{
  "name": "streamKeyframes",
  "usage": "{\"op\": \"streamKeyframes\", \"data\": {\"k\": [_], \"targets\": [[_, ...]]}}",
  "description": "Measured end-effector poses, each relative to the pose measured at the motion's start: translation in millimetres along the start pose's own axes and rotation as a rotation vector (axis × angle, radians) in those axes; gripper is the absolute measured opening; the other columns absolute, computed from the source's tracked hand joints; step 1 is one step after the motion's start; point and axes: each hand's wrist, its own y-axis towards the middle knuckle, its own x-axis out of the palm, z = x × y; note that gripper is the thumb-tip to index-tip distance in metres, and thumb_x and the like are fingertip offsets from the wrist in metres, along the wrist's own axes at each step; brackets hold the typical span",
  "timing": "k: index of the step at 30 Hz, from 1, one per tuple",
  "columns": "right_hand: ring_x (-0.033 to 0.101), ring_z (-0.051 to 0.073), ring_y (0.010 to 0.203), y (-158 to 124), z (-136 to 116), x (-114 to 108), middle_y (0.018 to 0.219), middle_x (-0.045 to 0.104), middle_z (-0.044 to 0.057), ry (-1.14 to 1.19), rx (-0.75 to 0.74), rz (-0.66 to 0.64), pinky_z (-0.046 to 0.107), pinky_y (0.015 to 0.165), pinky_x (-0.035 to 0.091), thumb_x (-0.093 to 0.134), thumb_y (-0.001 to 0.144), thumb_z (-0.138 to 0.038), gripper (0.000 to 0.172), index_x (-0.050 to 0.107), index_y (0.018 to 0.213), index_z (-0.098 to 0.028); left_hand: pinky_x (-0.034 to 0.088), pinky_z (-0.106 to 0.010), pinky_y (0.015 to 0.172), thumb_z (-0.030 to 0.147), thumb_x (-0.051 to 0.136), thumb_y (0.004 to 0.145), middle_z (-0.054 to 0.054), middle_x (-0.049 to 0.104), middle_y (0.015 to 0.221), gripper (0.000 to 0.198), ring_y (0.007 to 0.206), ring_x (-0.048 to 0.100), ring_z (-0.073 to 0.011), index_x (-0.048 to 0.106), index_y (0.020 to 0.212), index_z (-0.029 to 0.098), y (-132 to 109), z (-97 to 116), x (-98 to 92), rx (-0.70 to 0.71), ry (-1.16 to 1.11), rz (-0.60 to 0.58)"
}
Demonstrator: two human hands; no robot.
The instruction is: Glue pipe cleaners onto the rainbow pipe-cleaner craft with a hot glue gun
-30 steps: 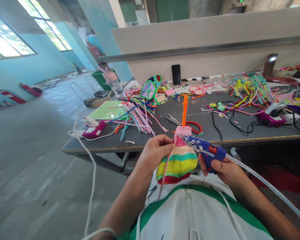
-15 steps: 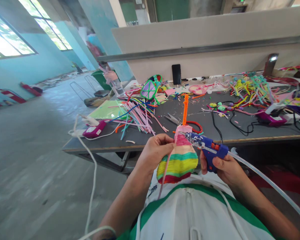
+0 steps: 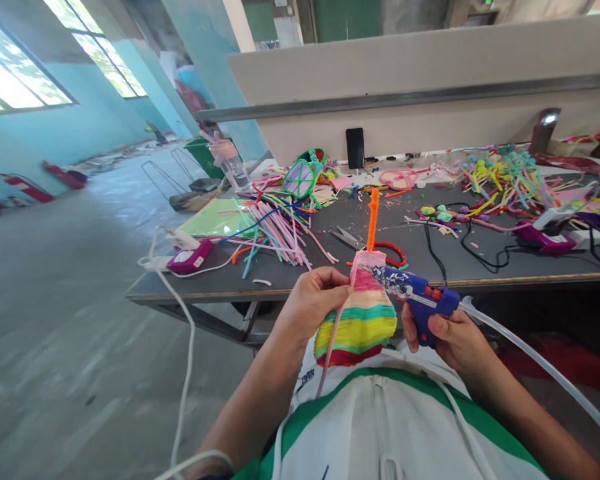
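Observation:
My left hand (image 3: 320, 297) is closed on the left edge of a striped pipe-cleaner craft piece (image 3: 363, 327), pear-shaped, with pink, peach, teal, yellow and red bands. An orange pipe-cleaner stem (image 3: 373, 220) sticks up from its narrow top. One loose pink pipe cleaner (image 3: 333, 340) runs down from my left fingers across the piece's left side. My right hand (image 3: 447, 333) is wrapped round the handle of a blue hot glue gun (image 3: 423, 300). The gun's nozzle points left, at the pink upper part of the piece; whether it touches cannot be told. A clear glue stick (image 3: 530, 360) trails from its back.
Scissors (image 3: 397, 253) with red handles lie behind the piece on the dark table (image 3: 310, 283). Pink and blue pipe cleaners (image 3: 277, 233) are heaped at left beside a purple power strip (image 3: 190, 257). A phone (image 3: 355, 148) leans on the back panel. Black cords (image 3: 433, 257) lie at right.
The whole view has shifted very slightly. Both hands, the striped piece and the glue gun keep nearly the same positions relative to one another.

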Motion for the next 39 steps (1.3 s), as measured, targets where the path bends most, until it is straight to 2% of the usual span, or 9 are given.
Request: {"op": "streamKeyframes", "data": {"k": [10,20,25,39], "targets": [[0.058,0.016,0.053,-2,7,-3,0.063,0.063,0.004,0.024,0.05,-0.07,0.027,0.052,0.043,0.066,0.076,-0.049,0.036,0.068,0.088,-0.015,0.04,-0.018,0.045,0.023,0.079,0.056,0.004,0.061,0.053,0.021,0.044,0.051,-0.0076,0.063,0.066,0.014,2,-2,-0.6,-0.012,-0.024,0.023],[0.058,0.016,0.053,0,2,1,0.06,0.06,0.003,0.027,0.022,-0.041,0.027,0.049,0.045,0.067,0.075,-0.048,0.034,0.069,0.085,-0.016,0.039,-0.017,0.044,0.02,0.078,0.056,0.003,0.061,0.053,0.02,0.043,0.05,-0.0067,0.063,0.066,0.013,1,-2,0.1,-0.015,-0.046,-0.004],[0.057,0.015,0.051,1,4,0,0.064,0.062,0.004,0.035,0.039,-0.027,0.028,0.049,0.045,0.067,0.074,-0.051,0.038,0.067,0.086,-0.015,0.039,-0.017,0.044,0.02,0.078,0.056,0.004,0.06,0.053,0.02,0.043,0.05,-0.0064,0.063,0.067,0.013,1,-2,0.1,-0.015,-0.046,-0.006],[0.056,0.014,0.054,-3,11,-8,0.069,0.063,0.004,0.087,0.096,-0.113,0.026,0.05,0.044,0.066,0.076,-0.05,0.034,0.067,0.086,-0.017,0.039,-0.017,0.044,0.022,0.079,0.055,0.004,0.059,0.051,0.02,0.043,0.049,-0.0067,0.063,0.065,0.014,1,-1,-0.3,-0.012,-0.029,0.017]]}}
